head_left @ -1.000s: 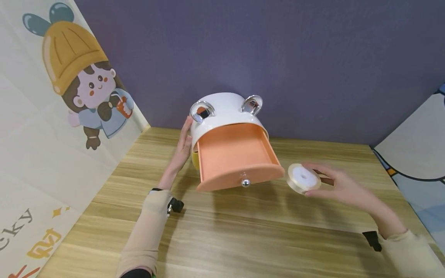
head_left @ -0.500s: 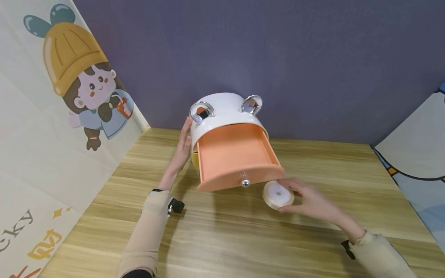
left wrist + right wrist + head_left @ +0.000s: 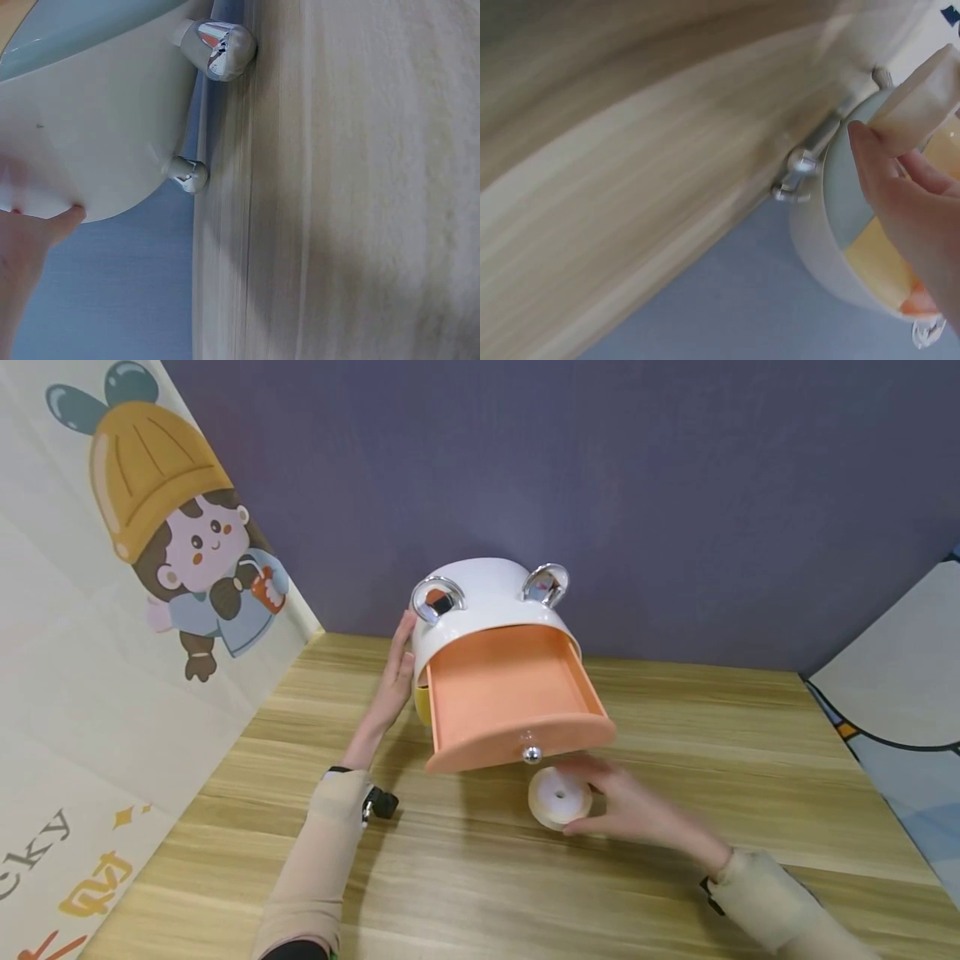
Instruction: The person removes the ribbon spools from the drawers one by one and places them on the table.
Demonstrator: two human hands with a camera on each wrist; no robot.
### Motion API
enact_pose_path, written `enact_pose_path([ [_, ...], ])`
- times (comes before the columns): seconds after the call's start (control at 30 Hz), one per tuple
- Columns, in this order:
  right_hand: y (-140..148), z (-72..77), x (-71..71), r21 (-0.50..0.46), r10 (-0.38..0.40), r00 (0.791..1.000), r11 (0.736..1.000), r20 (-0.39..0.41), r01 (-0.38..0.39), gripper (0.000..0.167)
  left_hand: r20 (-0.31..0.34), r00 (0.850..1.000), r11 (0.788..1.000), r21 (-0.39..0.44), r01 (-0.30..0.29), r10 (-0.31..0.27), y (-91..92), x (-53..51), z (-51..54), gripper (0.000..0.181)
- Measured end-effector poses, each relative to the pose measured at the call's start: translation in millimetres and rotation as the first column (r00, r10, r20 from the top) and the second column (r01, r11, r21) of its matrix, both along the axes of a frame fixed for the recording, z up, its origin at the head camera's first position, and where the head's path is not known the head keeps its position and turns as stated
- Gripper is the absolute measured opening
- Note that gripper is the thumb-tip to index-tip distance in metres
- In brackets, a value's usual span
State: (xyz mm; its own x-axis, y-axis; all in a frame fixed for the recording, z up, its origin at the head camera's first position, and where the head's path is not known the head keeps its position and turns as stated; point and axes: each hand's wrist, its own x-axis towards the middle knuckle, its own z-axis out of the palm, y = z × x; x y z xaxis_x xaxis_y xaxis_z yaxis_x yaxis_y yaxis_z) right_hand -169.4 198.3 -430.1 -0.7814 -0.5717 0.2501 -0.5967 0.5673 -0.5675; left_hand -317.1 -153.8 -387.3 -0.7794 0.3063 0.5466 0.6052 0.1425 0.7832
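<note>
Spool (image 3: 551, 803) is pinched by my right hand (image 3: 626, 806) near the pulled-out drawer (image 3: 517, 689), my left hand (image 3: 393, 683) rests against the cabinet (image 3: 487, 587), and I judge this carrying, next needing a drawer-height lift.

Drawer (image 3: 510, 693): peach, pulled out, silver knob (image 3: 532, 755).
Box (image 3: 476, 589): round, white, on silver feet (image 3: 225, 52); left hand (image 3: 392, 685) touches its side.
Spool (image 3: 553, 808): cream, white middle; right hand (image 3: 628, 806) pinches it near the drawer.

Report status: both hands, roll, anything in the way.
Left hand touching white cabinet. Right hand pinching roll. Open orange drawer juts out near roll.
</note>
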Motion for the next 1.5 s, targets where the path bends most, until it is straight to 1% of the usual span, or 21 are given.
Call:
enact_pose_path([
  [0.1,-10,-2.6,-1.2,0.016,0.015,1.000,1.000,-0.013,-0.015,0.074,-0.006,1.000,1.000,-0.004,-0.004,0.004,-1.0,0.1,0.2,0.059],
  [0.23,-24,-5.3,-2.8,0.048,0.015,1.000,0.999,-0.022,-0.014,0.075,-0.010,1.000,1.000,-0.007,-0.005,0.005,-2.0,0.8,0.9,0.058],
  [0.33,-36,-6.9,-5.0,0.061,0.020,1.000,0.998,0.006,-0.021,0.076,-0.003,1.000,1.000,-0.007,-0.007,0.007,-2.7,1.2,1.0,0.057],
  [0.43,-48,-9.2,-7.8,0.070,0.052,0.998,0.996,0.024,-0.054,0.078,0.004,1.000,1.000,-0.003,-0.012,0.012,-3.2,1.1,0.2,0.058],
  [0.57,-61,-12.2,-10.9,0.087,0.106,0.994,0.990,0.015,-0.107,0.078,0.009,1.000,1.000,-0.004,-0.014,0.014,-2.9,0.6,-1.6,0.066],
  [0.67,-68,-12.6,-12.7,0.076,0.130,0.991,0.989,0.010,-0.131,0.079,0.004,1.000,1.000,0.001,-0.009,0.009,-1.8,0.4,-2.4,0.073],
  [0.83,-74,-12.9,-17.5,0.042,0.151,0.988,0.988,-0.004,-0.151,0.082,-0.007,1.000,1.000,0.021,-0.008,0.008,-0.5,-0.4,-2.6,0.077],
  [1.0,-77,-16.3,-22.7,0.037,0.149,0.989,0.988,0.003,-0.149,0.084,0.009,1.000,1.000,0.013,-0.004,0.004,-1.1,-2.1,-3.5,0.086],
  [1.13,-79,-20.2,-25.0,0.055,0.141,0.990,0.988,0.020,-0.142,0.085,0.030,0.999,1.000,-0.003,-0.009,0.009,-1.9,-2.3,-3.9,0.090],
  [1.23,-80,-21.5,-25.3,0.064,0.138,0.990,0.988,0.026,-0.139,0.086,0.029,0.999,1.000,-0.006,-0.012,0.013,-2.1,-2.1,-3.9,0.090],
  [1.5,-83,-19.9,-21.3,0.117,0.141,0.990,0.983,-0.008,-0.139,0.083,0.034,0.999,1.000,0.006,-0.010,0.010,-1.7,-2.8,-4.5,0.096],
])
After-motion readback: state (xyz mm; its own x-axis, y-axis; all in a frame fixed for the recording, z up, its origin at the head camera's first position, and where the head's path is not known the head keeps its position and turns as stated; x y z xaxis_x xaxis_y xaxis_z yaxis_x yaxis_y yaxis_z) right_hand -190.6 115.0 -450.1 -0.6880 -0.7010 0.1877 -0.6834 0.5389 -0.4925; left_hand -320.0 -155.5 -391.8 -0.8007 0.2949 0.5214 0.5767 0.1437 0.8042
